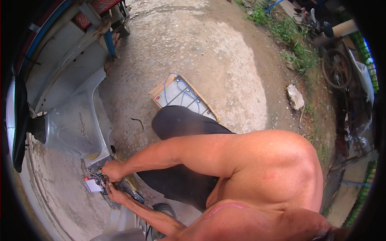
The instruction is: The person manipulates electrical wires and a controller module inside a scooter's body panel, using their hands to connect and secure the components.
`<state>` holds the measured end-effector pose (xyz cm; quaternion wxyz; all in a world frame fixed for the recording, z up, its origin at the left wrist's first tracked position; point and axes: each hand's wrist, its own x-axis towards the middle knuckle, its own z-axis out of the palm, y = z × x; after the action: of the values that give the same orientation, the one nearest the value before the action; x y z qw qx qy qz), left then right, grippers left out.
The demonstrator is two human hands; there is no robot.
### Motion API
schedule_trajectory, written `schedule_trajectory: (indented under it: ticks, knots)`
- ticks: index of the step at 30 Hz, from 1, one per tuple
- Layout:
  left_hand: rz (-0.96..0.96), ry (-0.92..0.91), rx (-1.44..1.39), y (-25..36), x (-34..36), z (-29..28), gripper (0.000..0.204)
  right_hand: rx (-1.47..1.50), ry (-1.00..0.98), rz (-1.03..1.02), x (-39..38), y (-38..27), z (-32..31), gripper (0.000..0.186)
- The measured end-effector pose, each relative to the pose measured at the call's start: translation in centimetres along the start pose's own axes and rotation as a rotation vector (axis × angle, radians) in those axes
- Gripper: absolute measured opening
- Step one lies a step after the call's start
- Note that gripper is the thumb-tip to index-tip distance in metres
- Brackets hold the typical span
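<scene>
Colored wires [96,175] bunch in the open floor area of a scooter with a silver-grey front panel [76,130]. My right hand [113,171] reaches in from above, its fingers closed on the wires. Just below it, my left hand [116,194] has its fingers bent in at the same bundle, partly hidden, and seems to pinch the wires too. Beside the wires lies a small box with a white face and a red edge [93,185].
On the ground past my dark-clad knee [181,120] sits a tray of grey batteries [177,94] joined by blue wires. A metal-sided vehicle [60,52] stands at far left. To the right are a pale rock [295,97], weeds [287,34] and a spoked wheel [337,69].
</scene>
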<state>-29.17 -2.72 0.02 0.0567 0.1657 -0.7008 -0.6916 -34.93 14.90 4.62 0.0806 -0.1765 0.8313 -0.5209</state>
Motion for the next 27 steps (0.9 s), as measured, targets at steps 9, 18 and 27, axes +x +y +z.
schedule_trajectory:
  ticks: [9, 18, 27]
  knots:
    - [0.013, 0.019, 0.009, 0.0, -0.1, 0.3, 0.034, -0.132, -0.019, 0.003, -0.4, -0.7, -0.5, 0.023]
    - [0.065, 0.055, 0.051, -0.4, 0.1, -0.2, 0.021, -0.135, -0.158, 0.029, 1.0, -0.5, -0.5, 0.026]
    - [0.091, 0.110, 0.012, 0.4, -0.9, 0.5, 0.025, -0.311, -0.361, 0.003, 1.6, -1.6, -0.2, 0.029]
